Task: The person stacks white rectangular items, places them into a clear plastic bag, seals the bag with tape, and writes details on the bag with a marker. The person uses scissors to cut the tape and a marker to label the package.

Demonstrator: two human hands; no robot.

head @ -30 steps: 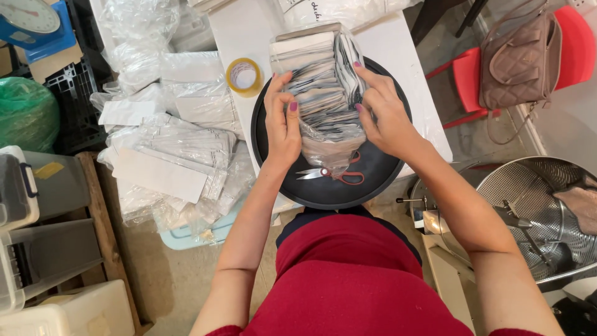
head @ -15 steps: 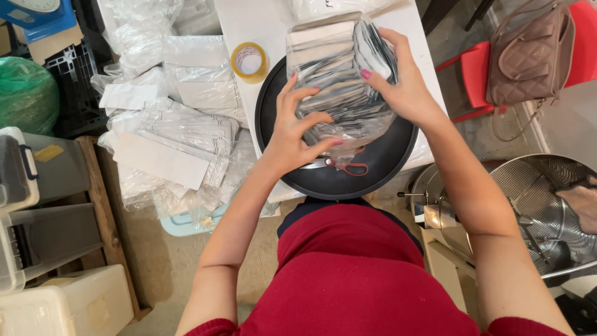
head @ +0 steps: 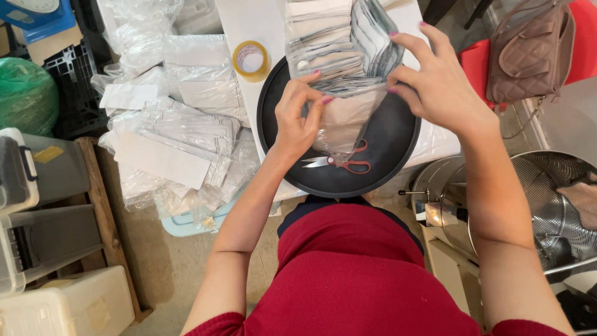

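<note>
1. I see the clear plastic bag (head: 348, 118), stuffed with a stack of flat grey-and-white packets (head: 329, 37), held up over the round black tray (head: 398, 134). Its long axis runs away from me: the full end lies far, past the tray's back edge, and the emptier tail hangs down toward the tray's middle.
2. My left hand (head: 298, 115) is the nearer one to the bag's tail. Its fingers (head: 311, 96) are pinched together on the plastic at the bag's left side, just below the stack.
3. My right hand (head: 435, 87) sits on the bag's right side, a little farther up. Its thumb and forefinger close on the film while the other fingers stand spread above it.
4. So the bag lies between the two hands, each gripping an opposite edge.
5. Red-handled scissors (head: 339, 163) lie on the tray just below the bag's tail, apart from both hands.
6. A roll of tape (head: 250, 60) rests on the white worktop (head: 261, 18), left of the tray.
</note>
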